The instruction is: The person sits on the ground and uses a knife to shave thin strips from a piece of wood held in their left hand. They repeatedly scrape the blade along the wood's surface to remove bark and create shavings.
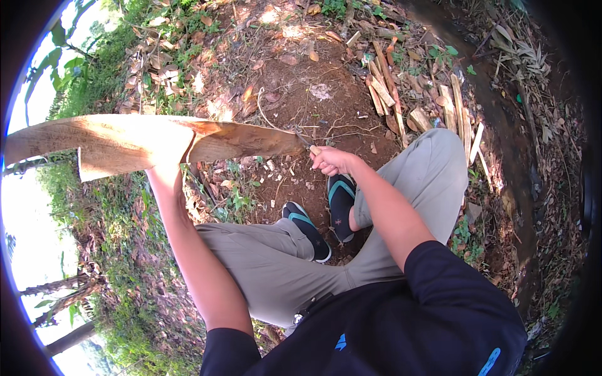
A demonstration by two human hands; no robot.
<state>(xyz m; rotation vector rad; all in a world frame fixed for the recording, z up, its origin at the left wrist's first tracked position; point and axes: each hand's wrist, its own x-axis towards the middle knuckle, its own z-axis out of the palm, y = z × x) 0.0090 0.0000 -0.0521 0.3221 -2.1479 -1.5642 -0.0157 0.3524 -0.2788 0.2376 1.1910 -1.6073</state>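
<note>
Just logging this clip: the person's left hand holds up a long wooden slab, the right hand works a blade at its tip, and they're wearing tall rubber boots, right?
Not quite. The head view shows dark sandals with teal straps, not boots. The rest holds: the left hand supports the long wooden slab, and the right hand grips a blade at its narrow tip.

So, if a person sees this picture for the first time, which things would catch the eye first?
First, the long pale wooden plank stretching across the left half, propped up from below by the left hand. Next, the right hand at centre, gripping a knife against the plank's narrow end. Split wood pieces lie on the soil beyond.
</note>
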